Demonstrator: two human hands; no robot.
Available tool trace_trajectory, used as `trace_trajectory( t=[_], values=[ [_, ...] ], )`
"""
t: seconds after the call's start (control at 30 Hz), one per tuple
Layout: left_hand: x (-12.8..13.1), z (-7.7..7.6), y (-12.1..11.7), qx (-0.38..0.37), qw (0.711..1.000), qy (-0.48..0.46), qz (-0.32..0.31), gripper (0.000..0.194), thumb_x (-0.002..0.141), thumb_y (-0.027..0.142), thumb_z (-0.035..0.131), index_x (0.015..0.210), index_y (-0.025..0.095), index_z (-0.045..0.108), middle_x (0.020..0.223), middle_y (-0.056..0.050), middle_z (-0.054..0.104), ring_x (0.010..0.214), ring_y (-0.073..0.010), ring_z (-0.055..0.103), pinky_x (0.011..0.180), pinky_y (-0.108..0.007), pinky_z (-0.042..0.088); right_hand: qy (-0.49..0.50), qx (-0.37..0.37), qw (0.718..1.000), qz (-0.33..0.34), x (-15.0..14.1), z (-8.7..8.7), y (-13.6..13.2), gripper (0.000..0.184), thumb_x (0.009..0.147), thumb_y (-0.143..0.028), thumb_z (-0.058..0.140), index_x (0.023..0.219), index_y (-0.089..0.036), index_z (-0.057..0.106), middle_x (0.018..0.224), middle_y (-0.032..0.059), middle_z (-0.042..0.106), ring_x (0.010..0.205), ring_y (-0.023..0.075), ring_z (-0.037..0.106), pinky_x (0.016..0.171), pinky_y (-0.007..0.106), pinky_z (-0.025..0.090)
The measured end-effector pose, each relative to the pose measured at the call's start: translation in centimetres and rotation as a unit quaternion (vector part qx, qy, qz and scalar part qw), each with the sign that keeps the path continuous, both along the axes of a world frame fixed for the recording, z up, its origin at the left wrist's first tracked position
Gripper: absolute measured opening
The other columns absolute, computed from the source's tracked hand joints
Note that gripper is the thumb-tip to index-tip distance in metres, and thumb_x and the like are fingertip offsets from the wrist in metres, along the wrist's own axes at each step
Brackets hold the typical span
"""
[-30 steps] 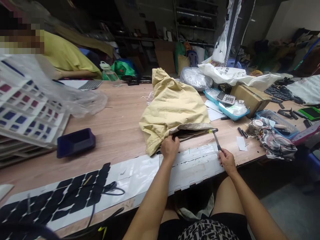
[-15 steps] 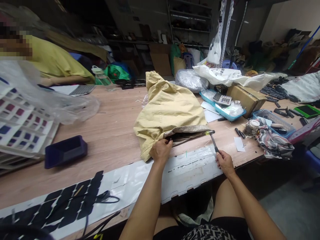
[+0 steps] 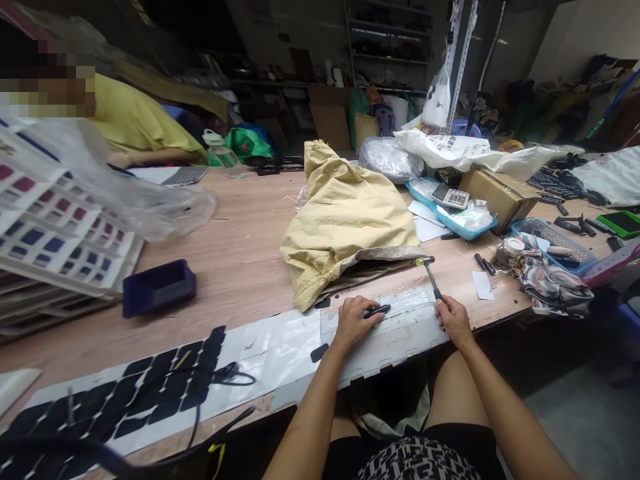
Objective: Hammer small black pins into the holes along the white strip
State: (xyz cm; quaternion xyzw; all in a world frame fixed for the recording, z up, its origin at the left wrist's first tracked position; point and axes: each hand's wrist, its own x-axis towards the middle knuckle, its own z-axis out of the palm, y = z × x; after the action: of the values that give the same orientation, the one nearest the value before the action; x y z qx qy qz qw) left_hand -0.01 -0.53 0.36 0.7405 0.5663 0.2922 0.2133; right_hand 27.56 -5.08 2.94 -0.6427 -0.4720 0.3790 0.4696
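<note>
left grip (image 3: 355,320): holds black piece (image 3: 378,311) | right grip (image 3: 454,321): holds hammer (image 3: 433,279) | yellow sack (image 3: 355,217): behind

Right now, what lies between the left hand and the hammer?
Head view: the black pen-shaped piece held in the left hand juts toward the hammer in the right hand; past its tip, shiny plastic film lies on the white panel.

A workshop, judging by the hammer (image 3: 436,290), cluttered workbench (image 3: 245,240) and shelves (image 3: 390,56).

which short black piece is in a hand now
The short black piece pinched between thumb and fingers of the left hand; others, like the two black pieces near the small white card, lie on the table, untouched.
</note>
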Motion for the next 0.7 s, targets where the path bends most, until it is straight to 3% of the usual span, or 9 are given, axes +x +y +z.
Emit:
trace_trajectory(
  t=[0.1,0.17,0.27,0.43,0.7],
  values=[
    [0.3,-0.2,0.4,-0.027,0.999,-0.024,-0.002,0.017,0.075,0.036,0.074,0.09,0.027,0.077,0.092,-0.002,0.07,0.098,-0.0246,0.055,0.09,-0.041,0.04,-0.026,0.016,0.999,-0.01,-0.4,0.6,-0.6,0.042,0.084,-0.052,0.057,0.104,-0.016,0.069,0.072,0.0034,0.067,0.052,0.0146,0.057,0.047,0.025,0.048],
    [0.1,-0.3,0.5,-0.04,0.998,-0.045,-0.008,0.018,0.074,0.034,0.075,0.09,0.027,0.077,0.091,-0.002,0.07,0.098,-0.0242,0.055,0.091,-0.04,0.04,-0.068,0.046,0.997,-0.009,-1.0,1.1,-1.6,0.04,0.084,-0.047,0.06,0.11,-0.018,0.07,0.09,0.0079,0.073,0.075,0.0215,0.068,0.068,0.032,0.058],
    [-0.2,-0.2,0.5,-0.051,0.997,-0.061,-0.012,0.019,0.072,0.032,0.074,0.09,0.027,0.078,0.091,-0.002,0.07,0.1,-0.0248,0.055,0.093,-0.041,0.041,-0.179,0.108,0.977,0.046,-2.5,1.5,-3.7,0.033,0.088,-0.038,0.059,0.114,-0.021,0.072,0.112,0.0091,0.073,0.104,0.027,0.068,0.095,0.04,0.054],
    [-0.5,-0.1,0.5,-0.049,0.996,-0.079,-0.019,0.025,0.072,0.029,0.073,0.097,0.027,0.076,0.089,-0.002,0.07,0.097,-0.0245,0.054,0.091,-0.039,0.042,-0.285,0.12,0.943,0.125,-4.4,1.0,-6.5,0.032,0.092,-0.029,0.053,0.118,-0.024,0.071,0.106,0.0068,0.075,0.097,0.023,0.071,0.089,0.034,0.056],
    [-0.5,-0.7,0.7,-0.021,0.997,-0.075,-0.014,0.017,0.073,0.028,0.074,0.09,0.025,0.075,0.092,-0.002,0.068,0.097,-0.0225,0.055,0.091,-0.038,0.042,-0.354,0.159,0.916,0.099,-5.0,1.7,-6.6,0.034,0.097,-0.029,0.048,0.124,-0.023,0.068,0.102,0.0084,0.073,0.093,0.0226,0.07,0.085,0.031,0.056]
  ],
)
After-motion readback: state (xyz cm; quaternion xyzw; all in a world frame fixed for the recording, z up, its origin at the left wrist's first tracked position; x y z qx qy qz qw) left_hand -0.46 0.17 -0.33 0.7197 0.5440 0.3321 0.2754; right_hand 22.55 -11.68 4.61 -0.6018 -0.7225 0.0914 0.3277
